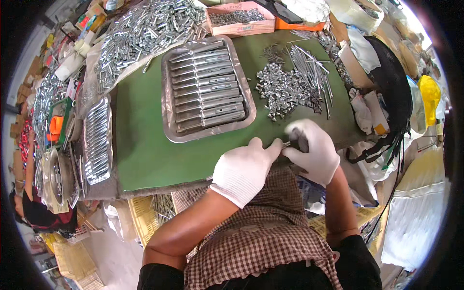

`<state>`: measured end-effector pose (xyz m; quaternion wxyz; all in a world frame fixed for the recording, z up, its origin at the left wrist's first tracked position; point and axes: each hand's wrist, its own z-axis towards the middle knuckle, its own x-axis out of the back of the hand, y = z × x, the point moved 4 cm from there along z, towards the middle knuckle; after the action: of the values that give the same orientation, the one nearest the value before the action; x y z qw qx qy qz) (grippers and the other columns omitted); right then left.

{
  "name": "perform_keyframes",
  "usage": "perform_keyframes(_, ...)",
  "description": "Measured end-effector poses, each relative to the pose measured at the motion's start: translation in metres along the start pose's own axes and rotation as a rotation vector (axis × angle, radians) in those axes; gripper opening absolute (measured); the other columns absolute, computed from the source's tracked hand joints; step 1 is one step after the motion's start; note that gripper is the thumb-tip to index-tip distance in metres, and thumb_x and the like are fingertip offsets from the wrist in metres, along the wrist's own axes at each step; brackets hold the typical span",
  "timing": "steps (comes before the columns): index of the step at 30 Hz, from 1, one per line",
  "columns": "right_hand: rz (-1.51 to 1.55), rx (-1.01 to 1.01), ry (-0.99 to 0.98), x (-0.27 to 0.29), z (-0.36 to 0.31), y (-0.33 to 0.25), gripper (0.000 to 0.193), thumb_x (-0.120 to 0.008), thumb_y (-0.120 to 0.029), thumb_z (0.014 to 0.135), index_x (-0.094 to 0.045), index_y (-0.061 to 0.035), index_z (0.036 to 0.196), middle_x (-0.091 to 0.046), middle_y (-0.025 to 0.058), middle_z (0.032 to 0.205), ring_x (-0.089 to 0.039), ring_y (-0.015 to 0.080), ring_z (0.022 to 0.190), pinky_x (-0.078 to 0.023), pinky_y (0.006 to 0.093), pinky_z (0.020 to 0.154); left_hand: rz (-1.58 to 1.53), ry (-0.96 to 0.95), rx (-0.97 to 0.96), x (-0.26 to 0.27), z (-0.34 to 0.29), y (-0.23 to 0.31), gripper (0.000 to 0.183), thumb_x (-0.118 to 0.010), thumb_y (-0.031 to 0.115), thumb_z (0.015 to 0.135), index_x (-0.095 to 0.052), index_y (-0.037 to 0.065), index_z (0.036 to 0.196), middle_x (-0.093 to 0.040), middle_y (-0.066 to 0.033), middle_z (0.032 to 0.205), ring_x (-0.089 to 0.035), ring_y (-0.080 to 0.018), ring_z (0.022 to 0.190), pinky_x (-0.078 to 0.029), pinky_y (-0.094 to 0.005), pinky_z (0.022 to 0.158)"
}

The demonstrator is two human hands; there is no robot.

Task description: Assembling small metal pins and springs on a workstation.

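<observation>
My left hand [246, 169], in a white knit glove, pinches a small metal part [286, 144] near the front edge of the green mat. Close beside it, my right hand [316, 152], gloved too, has its fingers curled in; what they hold is hidden. Just beyond my hands lies a heap of small shiny metal pieces [278, 87]. Long thin metal rods [314, 72] lie along that heap's right side. Left of the heap, a metal tray [169, 130] holds a row of several slotted metal tubes [208, 89].
The green mat [140, 145] covers the bench. A second metal tray [98, 140] of thin metal parts stands at the left. Loose metal tubes [150, 31] pile up at the back left. A pink box [241, 19] sits at the back, and a black bag [391, 82] at the right.
</observation>
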<state>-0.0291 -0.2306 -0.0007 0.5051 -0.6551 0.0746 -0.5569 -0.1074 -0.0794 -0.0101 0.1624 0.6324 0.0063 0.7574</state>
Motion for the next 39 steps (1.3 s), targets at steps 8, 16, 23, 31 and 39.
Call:
perform_keyframes(8, 1.706, 0.035, 0.255, -0.035, 0.022, 0.017, 0.053, -0.039, -0.043, 0.101, -0.051, -0.0044, 0.067, -0.031, -0.0012, 0.052, -0.026, 0.0110, 0.043, -0.020, 0.0281, 0.042, 0.012, -0.066, -0.013, 0.004, 0.005, 0.004, 0.033, -0.062, 0.023, 0.088, -0.062, 0.022, 0.121, -0.050, -0.0062, 0.071, -0.057, -0.0248, 0.051, -0.048, -0.0370, 0.046)
perform_keyframes(16, 1.149, 0.094, 0.384, -0.046, 0.012, 0.009, 0.040, -0.041, -0.012, 0.096, -0.044, -0.0050, 0.057, -0.040, 0.0009, 0.054, -0.031, 0.0080, 0.047, -0.019, 0.0262, 0.045, 0.047, -0.082, -0.041, 0.002, 0.009, 0.003, 0.016, -0.060, 0.018, 0.086, -0.061, 0.014, 0.101, -0.052, -0.0055, 0.072, -0.060, -0.0208, 0.052, -0.048, -0.0345, 0.045)
perform_keyframes(23, 1.350, 0.000, 0.412, -0.036, 0.018, 0.020, 0.057, -0.042, -0.045, 0.096, -0.039, -0.0075, 0.053, -0.028, -0.0011, 0.048, -0.024, 0.0107, 0.044, -0.017, 0.0292, 0.043, 0.048, -0.022, -0.073, -0.002, 0.028, 0.006, 0.013, -0.062, 0.021, 0.087, -0.054, 0.011, 0.084, -0.054, -0.0071, 0.074, -0.062, -0.0246, 0.058, -0.049, -0.0386, 0.049)
perform_keyframes(31, 1.429, -0.090, 0.377, -0.028, -0.002, 0.061, 0.020, -0.050, -0.018, 0.094, -0.056, 0.0003, 0.100, -0.051, 0.0040, 0.075, -0.046, 0.0116, 0.057, -0.036, 0.0262, 0.047, -0.065, 0.100, 0.316, 0.040, -0.104, -0.047, 0.023, -0.073, 0.023, 0.081, -0.065, 0.009, 0.098, -0.065, -0.0074, 0.088, -0.063, -0.0265, 0.066, -0.051, -0.0352, 0.058)
perform_keyframes(39, 1.025, -0.106, 0.393, -0.028, 0.001, 0.015, 0.037, -0.044, -0.030, 0.101, -0.057, 0.0006, 0.116, -0.055, 0.0039, 0.071, -0.041, 0.0051, 0.050, -0.030, 0.0210, 0.043, 0.214, 0.191, 0.598, 0.096, -0.171, -0.096, 0.028, -0.074, 0.017, 0.078, -0.068, 0.008, 0.104, -0.065, -0.0115, 0.100, -0.060, -0.0311, 0.094, -0.046, -0.0439, 0.086)
